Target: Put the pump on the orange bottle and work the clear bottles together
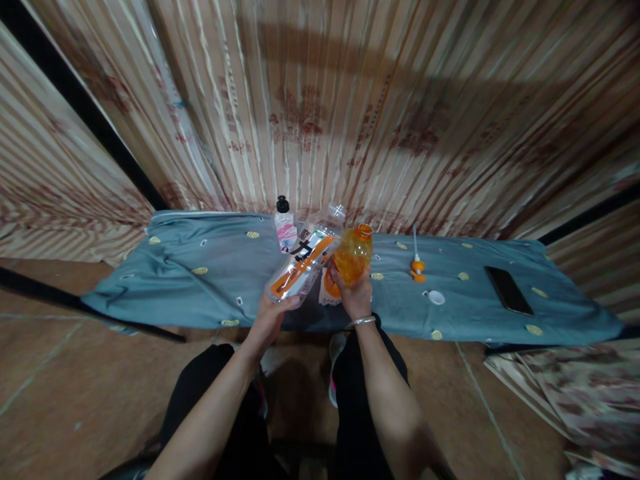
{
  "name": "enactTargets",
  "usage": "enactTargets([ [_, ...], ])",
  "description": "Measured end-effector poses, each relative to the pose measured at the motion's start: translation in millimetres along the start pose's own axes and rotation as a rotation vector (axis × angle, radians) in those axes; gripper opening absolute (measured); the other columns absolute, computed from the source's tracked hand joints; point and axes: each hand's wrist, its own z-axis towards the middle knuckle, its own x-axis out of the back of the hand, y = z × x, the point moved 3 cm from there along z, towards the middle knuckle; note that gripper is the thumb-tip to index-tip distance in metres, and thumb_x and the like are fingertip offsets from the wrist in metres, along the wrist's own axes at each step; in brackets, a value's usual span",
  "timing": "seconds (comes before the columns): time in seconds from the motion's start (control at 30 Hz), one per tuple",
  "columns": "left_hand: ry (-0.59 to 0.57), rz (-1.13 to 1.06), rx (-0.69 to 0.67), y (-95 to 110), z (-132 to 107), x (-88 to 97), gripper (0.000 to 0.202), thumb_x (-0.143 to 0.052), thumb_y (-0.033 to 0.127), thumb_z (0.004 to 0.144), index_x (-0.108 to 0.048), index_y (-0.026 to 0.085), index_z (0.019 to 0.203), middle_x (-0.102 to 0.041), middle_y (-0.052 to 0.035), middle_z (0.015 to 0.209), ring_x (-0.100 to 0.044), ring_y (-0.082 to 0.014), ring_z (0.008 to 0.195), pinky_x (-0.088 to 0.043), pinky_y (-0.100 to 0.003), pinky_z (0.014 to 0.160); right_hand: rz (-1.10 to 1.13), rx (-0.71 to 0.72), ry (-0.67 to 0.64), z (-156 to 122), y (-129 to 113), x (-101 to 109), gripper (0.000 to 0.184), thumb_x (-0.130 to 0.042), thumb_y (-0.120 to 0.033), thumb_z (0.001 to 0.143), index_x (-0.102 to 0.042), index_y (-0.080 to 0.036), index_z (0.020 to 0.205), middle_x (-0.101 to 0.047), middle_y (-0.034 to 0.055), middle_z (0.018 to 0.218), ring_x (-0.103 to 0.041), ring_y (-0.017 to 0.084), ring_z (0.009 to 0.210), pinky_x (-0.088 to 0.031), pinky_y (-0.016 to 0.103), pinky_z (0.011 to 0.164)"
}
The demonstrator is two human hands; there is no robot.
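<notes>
And here's a clear plastic bottle with an orange-and-silver label (303, 260), tilted in the left hand's (274, 313) grip, just beside a translucent amber plastic bottle (356, 255) clasped by the right hand (357, 295), both over the blue-grey patterned cloth (173, 277)! Behind stands a black-capped, pink-labelled bottle (286, 230); rightward lie an orange nozzle with a pale tube (417, 267) and a flat black phone (509, 290).

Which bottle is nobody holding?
The black-capped bottle near the curtain; the left hand holds the clear bottle, the right hand the orange bottle.

Over right, a black smartphone (509, 291) lies on the blue-grey printed cloth (170, 283), a floral curtain (345, 120) hanging along the far side.
</notes>
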Motion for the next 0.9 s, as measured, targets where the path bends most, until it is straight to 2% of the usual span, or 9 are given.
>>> enactTargets([
  [0.17, 0.032, 0.124, 0.01, -13, 6, 7.4, 0.067, -0.092, 0.012, 0.042, -0.07, 0.016, 0.105, -0.075, -0.009, 0.101, -0.07, -0.0284, 0.1, -0.052, -0.04, 0.093, -0.016, 0.023, 0.003, 0, 1, -1, 0.068, -0.07, -0.059, 0.07, -0.052, -0.018, 0.12, -0.07, 0.0136, 0.11, -0.068, 0.032, 0.103, -0.053, 0.045, 0.087],
  [0.23, 0.107, 0.157, -0.013, -18, 8, 12.8, 0.075, -0.092, 0.009, 0.04, -0.064, 0.021, 0.108, -0.072, -0.0038, 0.101, -0.069, -0.0242, 0.098, -0.052, -0.036, 0.091, -0.016, 0.03, 0.011, 0, 3, -3, 0.067, -0.07, -0.059, 0.07, -0.052, -0.017, 0.12, -0.07, 0.0144, 0.111, -0.068, 0.033, 0.104, -0.053, 0.045, 0.087],
  [0.33, 0.144, 0.202, -0.035, -22, 12, 16.3, 0.081, -0.091, 0.007, 0.038, -0.058, 0.023, 0.109, -0.069, -0.001, 0.102, -0.067, -0.0221, 0.096, -0.051, -0.035, 0.089, -0.036, 0.025, 0.016, 0, 7, -5, 0.068, -0.071, -0.058, 0.07, -0.051, -0.018, 0.121, -0.071, 0.0141, 0.11, -0.068, 0.032, 0.103, -0.054, 0.046, 0.087],
  [0.6, 0.104, 0.43, -0.087, -29, 20, 9.5, 0.074, -0.094, 0.011, 0.03, -0.061, 0.02, 0.096, -0.064, -0.0013, 0.09, -0.061, -0.0243, 0.089, -0.049, -0.038, 0.085, -0.011, 0.08, 0.013, -2, 9, -7, 0.073, -0.072, -0.053, 0.072, -0.049, -0.014, 0.129, -0.071, 0.0148, 0.113, -0.07, 0.029, 0.103, -0.054, 0.041, 0.089],
  [0.9, -0.022, 0.581, -0.129, -35, 33, 1.9, 0.082, -0.096, 0.029, 0.035, -0.058, 0.02, 0.108, -0.069, -0.0056, 0.105, -0.064, -0.03, 0.104, -0.047, -0.046, 0.098, 0.015, 0.105, 0.021, 0, 14, -9, 0.071, -0.072, -0.055, 0.073, -0.05, -0.014, 0.126, -0.073, 0.0135, 0.106, -0.072, 0.029, 0.095, -0.057, 0.041, 0.081],
])
